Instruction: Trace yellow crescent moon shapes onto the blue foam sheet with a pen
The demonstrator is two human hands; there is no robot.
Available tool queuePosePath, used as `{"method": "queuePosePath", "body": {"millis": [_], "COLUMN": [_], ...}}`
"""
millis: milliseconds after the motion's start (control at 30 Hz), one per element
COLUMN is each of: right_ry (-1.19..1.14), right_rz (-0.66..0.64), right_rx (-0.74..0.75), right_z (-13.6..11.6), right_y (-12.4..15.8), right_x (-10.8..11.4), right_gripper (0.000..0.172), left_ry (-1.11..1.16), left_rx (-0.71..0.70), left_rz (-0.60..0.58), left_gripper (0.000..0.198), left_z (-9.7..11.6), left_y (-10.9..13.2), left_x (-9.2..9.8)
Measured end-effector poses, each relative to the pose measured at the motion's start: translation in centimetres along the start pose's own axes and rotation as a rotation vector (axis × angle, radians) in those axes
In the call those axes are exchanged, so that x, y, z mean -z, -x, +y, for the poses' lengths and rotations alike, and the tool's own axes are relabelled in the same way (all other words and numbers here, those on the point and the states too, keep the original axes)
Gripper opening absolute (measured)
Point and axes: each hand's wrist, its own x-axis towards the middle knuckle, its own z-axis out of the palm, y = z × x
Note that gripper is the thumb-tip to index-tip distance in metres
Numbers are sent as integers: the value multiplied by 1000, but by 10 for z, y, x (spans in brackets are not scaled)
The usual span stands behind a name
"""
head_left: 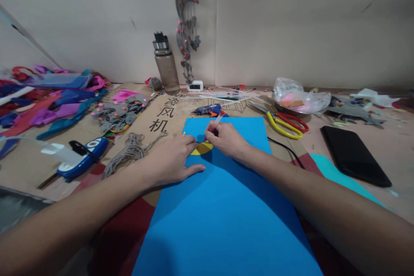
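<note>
A large blue sheet [226, 207] lies in front of me, reaching from the near edge of the view to the middle of the table. Near its far end is a yellow curved piece [202, 148], partly covered by my fingers. My left hand [176, 157] lies flat at the sheet's left edge, its fingertips on the yellow piece and its thumb spread apart. My right hand [228, 138] grips a clear-barrelled pen with red parts [220, 117], its lower end at the yellow piece. The pen's tip is hidden by my fingers.
Beyond the sheet lie a blue glue gun [208, 109] and scissors with red and yellow handles [284, 126]. A black phone [355, 155] is at right. Grey cord [127, 153] and a blue power strip [86, 159] lie left; a bottle [166, 69] stands behind.
</note>
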Motion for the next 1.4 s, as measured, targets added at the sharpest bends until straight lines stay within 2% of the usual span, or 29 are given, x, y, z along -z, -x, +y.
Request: {"method": "queuePosePath", "body": {"millis": [500,800,1167,1400], "right_ry": [6,1,20,14], "right_rz": [3,16,36,31], "right_rx": [-14,-14,-31,-34], "right_z": [0,1,4,4], "right_y": [0,1,1,1], "right_x": [1,3,8,9], "right_gripper": [15,15,14,14], "left_ry": [-50,-47,-48,-52], "left_rx": [14,22,8,17], "left_rz": [24,50,12,42], "left_gripper": [72,76,73,74], "left_z": [15,16,16,15], "left_y": [-4,-5,-9,-8], "left_x": [0,0,5,-1]}}
